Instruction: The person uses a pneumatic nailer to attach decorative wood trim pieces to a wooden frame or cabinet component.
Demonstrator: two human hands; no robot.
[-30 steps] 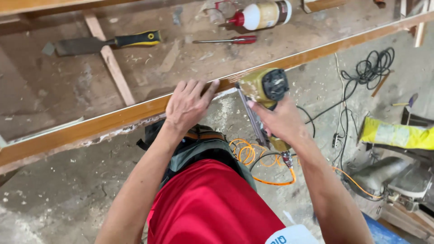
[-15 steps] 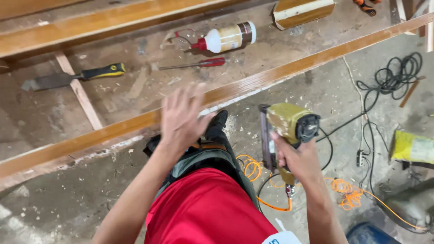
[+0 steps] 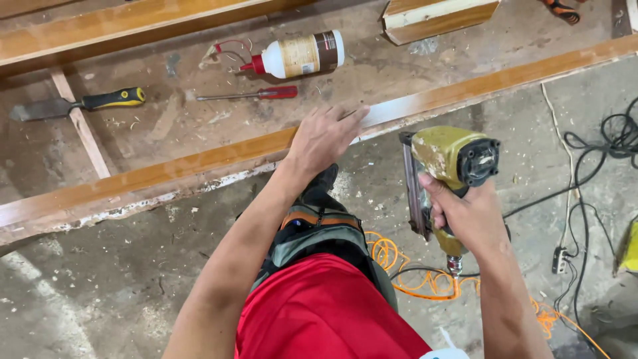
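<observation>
Head view: left hand (image 3: 323, 138) lies flat, fingers spread, on the long wooden rail (image 3: 199, 161), gripping nothing. Right hand (image 3: 468, 216) is wrapped tight round the handle of the yellow nail gun (image 3: 446, 166), held off the rail over the floor, nose pointing away. Risks, my judgement: w/ fingers spread on the rail, a nail fired nearby could strike them; orange air hose (image 3: 405, 266) coiled by the knee could snag and jerk the gun. Glue bottle (image 3: 299, 55), red screwdriver (image 3: 256, 94), chisel (image 3: 76, 104) lie beyond the rail, well apart.

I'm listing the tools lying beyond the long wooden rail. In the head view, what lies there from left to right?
Yellow-and-black-handled chisel → red-handled screwdriver → white glue bottle with red nozzle → cut block of light wood.
</observation>
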